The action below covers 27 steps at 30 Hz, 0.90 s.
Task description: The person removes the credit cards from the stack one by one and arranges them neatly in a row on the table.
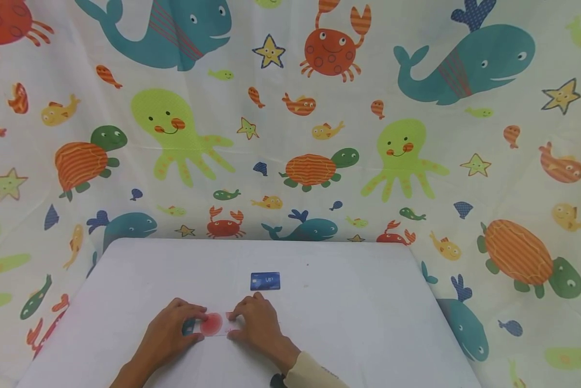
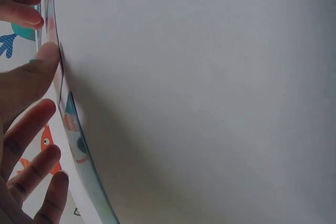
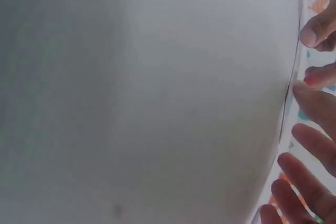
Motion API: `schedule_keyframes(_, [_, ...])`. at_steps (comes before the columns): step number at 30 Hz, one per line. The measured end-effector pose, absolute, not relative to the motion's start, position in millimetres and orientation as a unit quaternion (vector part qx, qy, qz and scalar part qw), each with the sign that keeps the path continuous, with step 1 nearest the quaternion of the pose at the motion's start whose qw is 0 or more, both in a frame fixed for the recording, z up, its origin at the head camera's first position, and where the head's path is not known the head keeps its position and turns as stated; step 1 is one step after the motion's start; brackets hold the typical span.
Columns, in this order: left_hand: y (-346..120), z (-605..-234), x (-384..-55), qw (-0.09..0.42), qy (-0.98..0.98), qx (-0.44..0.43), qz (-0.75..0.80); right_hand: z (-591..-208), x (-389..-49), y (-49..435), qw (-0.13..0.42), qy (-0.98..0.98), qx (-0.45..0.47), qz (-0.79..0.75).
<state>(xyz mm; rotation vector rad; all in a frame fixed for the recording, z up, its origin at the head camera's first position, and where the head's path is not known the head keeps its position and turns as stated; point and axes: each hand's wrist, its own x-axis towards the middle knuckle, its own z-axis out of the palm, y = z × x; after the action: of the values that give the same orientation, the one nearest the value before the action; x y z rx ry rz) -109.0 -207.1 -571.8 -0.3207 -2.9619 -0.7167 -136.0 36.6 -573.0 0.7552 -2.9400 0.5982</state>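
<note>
A thin pale card with a red disc (image 1: 211, 324) lies between the two hands near the front of the table. My left hand (image 1: 171, 330) holds its left end, forefinger at the far edge and thumb at the near edge. A teal patch (image 1: 188, 326) shows under the left palm, mostly hidden. At the other end, my right hand (image 1: 258, 326) pinches the card the same way. Both wrist views show the card (image 2: 51, 22) only edge-on as a thin strip, with the other left fingers (image 2: 37, 169) spread behind the thumb.
A blue card marked VIP (image 1: 265, 281) lies flat just beyond the right hand. The white table (image 1: 358, 312) runs back to a hanging cloth (image 1: 280, 134) printed with sea animals. Something small and dark (image 1: 278, 380) sits by the right sleeve.
</note>
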Motion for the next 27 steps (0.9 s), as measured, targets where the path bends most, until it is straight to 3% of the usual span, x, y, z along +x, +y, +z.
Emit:
schedule_keyframes(9, [-201.3, -570.6, -112.7, 0.061, -0.962, -0.117, -0.241, -571.0, -141.6, 47.8, 0.006, -0.946, 0.221, 0.238])
schedule_keyframes(27, [-186.9, -566.6, -122.7, 0.098, -0.954, -0.135, -0.247, -570.0, -147.4, 70.6, 0.025, -0.948, 0.19, 0.255])
